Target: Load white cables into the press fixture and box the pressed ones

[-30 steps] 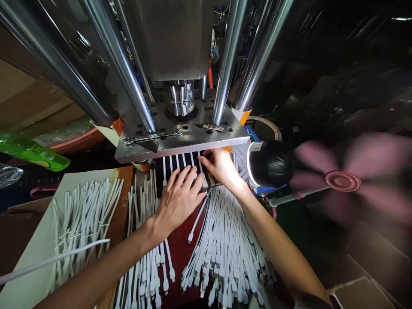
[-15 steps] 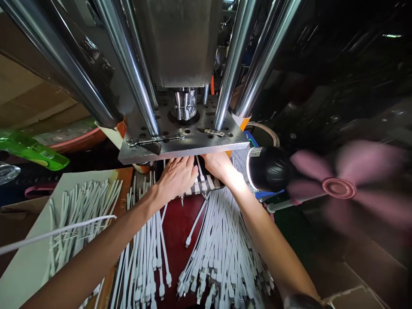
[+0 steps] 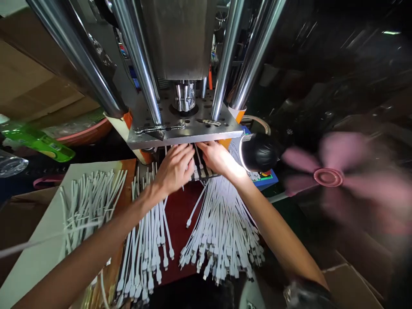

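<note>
My left hand [image 3: 176,168] is at the front of a striped fixture [image 3: 202,173] under the press plate [image 3: 193,136]. Its fingers are bent and held together; whatever lies under them is hidden. My right hand [image 3: 219,159] reaches to the same fixture from the right, fingers curled, tips partly hidden by the plate's edge. Between the hands a white cable [image 3: 198,156] lies across the fixture. Below, white cables with connector ends hang in a left bunch [image 3: 151,240] and a larger right bunch [image 3: 225,227] against a dark red surface [image 3: 177,214].
A black lamp [image 3: 262,152] shines on my right wrist. Beyond it spins a pink fan [image 3: 328,177]. Steel columns [image 3: 141,64] rise around the press. More cables [image 3: 92,197] lie on a pale board [image 3: 41,219] at left, near a green bottle [image 3: 38,141]. A wrench [image 3: 161,128] rests on the plate.
The camera view has shifted, so the press and bunches appear higher. My left hand has drawn slightly out from under the plate, with its fingers more bent. My right hand remains by the fixture.
</note>
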Available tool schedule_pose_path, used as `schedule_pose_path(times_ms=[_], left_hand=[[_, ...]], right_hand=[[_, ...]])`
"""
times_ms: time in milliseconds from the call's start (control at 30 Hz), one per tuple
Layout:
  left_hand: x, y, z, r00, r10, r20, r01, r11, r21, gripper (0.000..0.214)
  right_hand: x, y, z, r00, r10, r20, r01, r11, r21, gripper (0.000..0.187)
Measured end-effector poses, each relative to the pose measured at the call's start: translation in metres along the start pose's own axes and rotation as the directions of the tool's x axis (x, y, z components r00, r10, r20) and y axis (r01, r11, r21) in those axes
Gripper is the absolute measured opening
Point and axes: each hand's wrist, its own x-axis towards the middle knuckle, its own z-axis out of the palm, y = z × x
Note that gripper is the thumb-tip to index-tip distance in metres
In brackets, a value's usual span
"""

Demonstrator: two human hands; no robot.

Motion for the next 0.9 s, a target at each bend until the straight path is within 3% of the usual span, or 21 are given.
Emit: schedule_pose_path(times_ms=[33, 100, 167, 233, 267, 400, 533, 633, 767, 900], left_hand=[[-0.028, 0.007, -0.009, 1.0, -0.004, -0.017, 0.004, 1.0, -0.006, 0.026], [-0.087, 0.02, -0.021, 0.982, -0.184, 0.053, 0.179, 0.981, 0.081, 0.028], [-0.135, 0.024, -0.023, 0.876, -0.436, 0.206, 0.392, 0.893, 0.221, 0.035], [-0.163, 0.02, -0.017, 0.759, -0.574, 0.308, 0.545, 0.818, 0.182, 0.032], [-0.17, 0.015, -0.013, 0.722, -0.6, 0.344, 0.598, 0.792, 0.126, 0.03], [-0.173, -0.005, -0.004, 0.682, -0.615, 0.396, 0.694, 0.714, -0.088, 0.028], [-0.176, -0.012, -0.013, 0.662, -0.601, 0.448, 0.747, 0.579, -0.327, 0.028], [-0.182, -0.01, -0.018, 0.636, -0.59, 0.497, 0.763, 0.388, -0.517, 0.035], [-0.185, -0.009, -0.021, 0.537, -0.595, 0.597, 0.761, 0.038, -0.647, 0.048], [-0.185, -0.004, -0.028, 0.489, -0.533, 0.691, 0.779, -0.089, -0.62, 0.068]], right_hand=[[-0.024, -0.006, 0.003, 1.0, -0.025, 0.011, 0.025, 1.0, -0.017, 0.026], [-0.071, -0.018, 0.013, 0.988, -0.126, 0.092, 0.13, 0.991, -0.041, 0.021], [-0.103, -0.028, 0.029, 0.958, -0.228, 0.176, 0.239, 0.97, -0.043, 0.023], [-0.113, -0.034, 0.045, 0.932, -0.284, 0.223, 0.31, 0.947, -0.088, 0.027], [-0.111, -0.035, 0.051, 0.926, -0.297, 0.233, 0.33, 0.937, -0.116, 0.026], [-0.092, -0.034, 0.058, 0.883, -0.408, 0.231, 0.437, 0.895, -0.09, 0.022], [-0.105, -0.033, 0.044, 0.823, -0.563, 0.083, 0.562, 0.826, 0.029, 0.024], [-0.132, -0.043, 0.032, 0.845, -0.518, -0.134, 0.535, 0.824, 0.188, 0.024], [-0.158, -0.063, 0.028, 0.827, -0.43, -0.363, 0.546, 0.768, 0.335, 0.018], [-0.17, -0.078, 0.035, 0.806, -0.39, -0.445, 0.572, 0.707, 0.416, 0.019]])
